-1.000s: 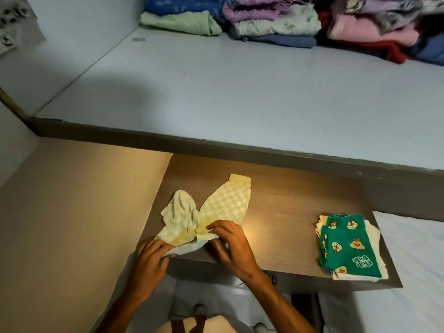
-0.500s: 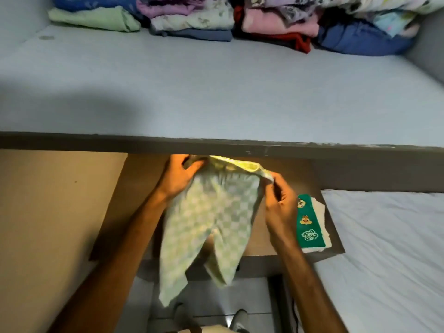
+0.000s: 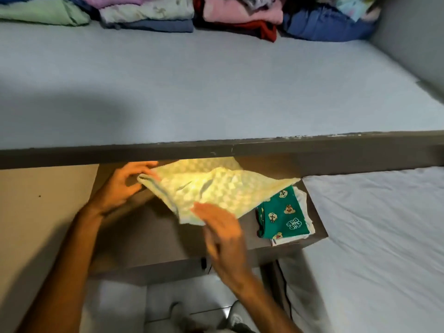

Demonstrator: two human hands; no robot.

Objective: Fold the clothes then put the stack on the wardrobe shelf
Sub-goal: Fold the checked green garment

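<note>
A pale green checked pair of baby trousers lies spread and partly lifted over the small brown table, just below the shelf edge. My left hand grips its left edge near the waistband. My right hand, blurred, has flat fingers at the garment's near edge; whether it grips is unclear. A folded stack topped by a green cartoon-print garment sits at the table's right end, its top corner under the trousers.
The grey wardrobe shelf spans the upper view, with a dark front edge. Several folded clothes line its back. A white bed sheet lies to the right, a beige wall to the left.
The trousers went from crumpled on the table, to held up hanging by the waistband, to spread sideways over the table. My right hand moved down to the near edge.
</note>
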